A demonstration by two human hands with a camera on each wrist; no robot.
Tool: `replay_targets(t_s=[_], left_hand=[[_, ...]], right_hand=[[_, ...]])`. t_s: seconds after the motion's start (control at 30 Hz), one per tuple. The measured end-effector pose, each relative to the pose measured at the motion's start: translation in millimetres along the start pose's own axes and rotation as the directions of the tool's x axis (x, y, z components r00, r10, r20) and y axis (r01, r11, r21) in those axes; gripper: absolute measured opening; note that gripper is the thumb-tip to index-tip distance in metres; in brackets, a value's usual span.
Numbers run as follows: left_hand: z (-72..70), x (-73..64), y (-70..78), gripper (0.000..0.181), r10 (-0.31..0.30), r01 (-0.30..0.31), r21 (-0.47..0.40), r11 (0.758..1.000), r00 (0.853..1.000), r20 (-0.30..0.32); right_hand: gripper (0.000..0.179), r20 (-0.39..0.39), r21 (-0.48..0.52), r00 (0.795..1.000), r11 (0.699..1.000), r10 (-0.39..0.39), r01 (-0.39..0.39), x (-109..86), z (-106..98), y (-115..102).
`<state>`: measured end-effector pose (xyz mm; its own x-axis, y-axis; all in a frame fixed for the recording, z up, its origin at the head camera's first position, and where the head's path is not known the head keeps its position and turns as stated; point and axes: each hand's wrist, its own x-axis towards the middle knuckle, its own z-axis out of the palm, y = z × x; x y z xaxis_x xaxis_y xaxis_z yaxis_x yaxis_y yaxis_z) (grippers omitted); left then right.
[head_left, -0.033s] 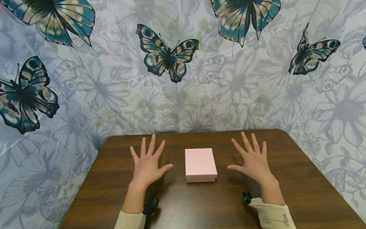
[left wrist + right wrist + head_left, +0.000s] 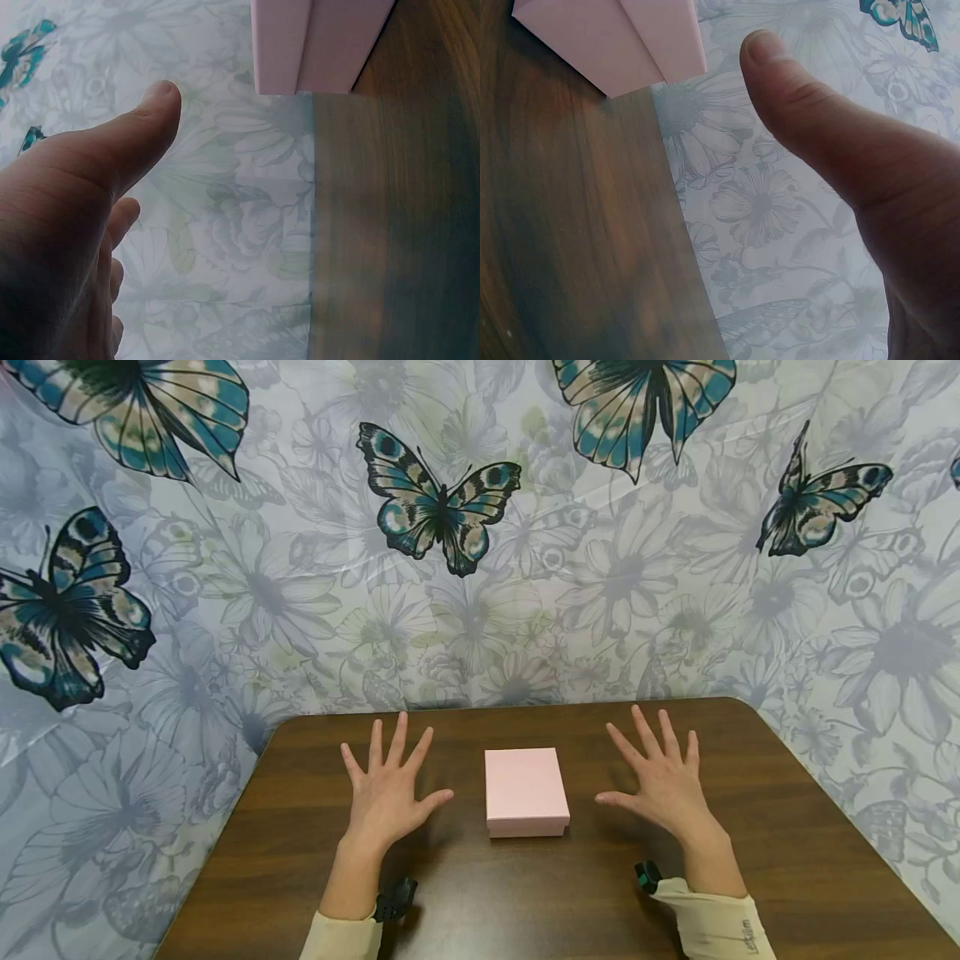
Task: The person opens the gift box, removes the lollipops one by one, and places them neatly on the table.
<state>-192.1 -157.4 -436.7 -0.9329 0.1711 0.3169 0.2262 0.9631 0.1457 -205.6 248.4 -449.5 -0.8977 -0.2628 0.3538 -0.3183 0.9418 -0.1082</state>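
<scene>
A pink lidded box (image 2: 525,787) sits on the brown wooden table (image 2: 510,902), between the two hands. To its left is my left hand (image 2: 388,800), fingers straight and spread, its thumb toward the box but apart from it. My right hand (image 2: 667,789) is on the other side, also with spread, straight fingers and touching no object. In the left wrist view the box (image 2: 319,45) shows at the top, beyond the thumb. The right wrist view has a corner of the box (image 2: 611,45) at upper left. What the box contains is hidden by its lid.
Behind the table hangs a pale cloth (image 2: 480,635) printed with flowers and teal butterflies. The table's far edge runs just beyond the fingertips. Each wrist wears a dark band with a small device (image 2: 396,900), and light sleeves cover the forearms.
</scene>
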Motion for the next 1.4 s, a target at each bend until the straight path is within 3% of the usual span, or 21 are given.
replay_targets(t_s=[0.33, 0.53, 0.8, 0.93, 1.03, 1.1, 1.17, 1.3, 1.4], left_hand=[[-1.0, 3.1, -0.4, 0.095, 0.016, -0.016, 0.015, 1.000, 1.000, -0.020], [0.4, 2.3, -0.6, 0.094, 0.006, -0.006, 0.005, 1.000, 1.000, -0.005], [3.0, 3.3, 1.8, 0.095, 0.010, -0.011, -0.015, 1.000, 0.999, -0.044], [4.4, 4.9, 3.3, 0.094, 0.009, -0.014, -0.060, 0.998, 0.997, -0.076], [4.5, 5.9, 6.9, 0.091, 0.016, -0.026, -0.154, 0.988, 0.998, -0.067], [5.1, 5.5, 10.6, 0.090, 0.024, -0.033, -0.253, 0.967, 0.999, -0.041], [7.4, 4.5, 14.6, 0.089, 0.022, -0.017, -0.363, 0.932, 1.000, 0.009], [18.5, 2.8, 22.4, 0.088, 0.043, 0.037, -0.574, 0.818, 0.991, 0.126], [29.6, 1.9, 27.6, 0.087, 0.098, 0.066, -0.688, 0.723, 0.975, 0.197]], right_hand=[[0.109, -0.022, 0.023, 1.000, 1.000, 0.009, -0.008, 3.1, -1, -2], [0.111, 0.019, 0.023, 0.999, 0.999, 0.030, -0.031, -0.5, -2, -3], [0.111, 0.047, 0.116, 0.999, 0.993, -0.013, 0.008, 4.8, 0, -10], [0.111, 0.067, 0.264, 0.997, 0.964, -0.044, 0.025, 6.6, 5, -17], [0.109, 0.095, 0.424, 0.992, 0.905, -0.082, 0.034, 8.0, 9, -24], [0.108, 0.116, 0.520, 0.987, 0.853, -0.115, 0.038, 8.3, 12, -28], [0.108, 0.135, 0.599, 0.978, 0.799, -0.158, 0.046, 8.0, 15, -32], [0.108, 0.166, 0.696, 0.961, 0.717, -0.220, 0.044, 6.5, 22, -36], [0.107, 0.173, 0.734, 0.952, 0.678, -0.251, 0.045, 5.8, 29, -36]])
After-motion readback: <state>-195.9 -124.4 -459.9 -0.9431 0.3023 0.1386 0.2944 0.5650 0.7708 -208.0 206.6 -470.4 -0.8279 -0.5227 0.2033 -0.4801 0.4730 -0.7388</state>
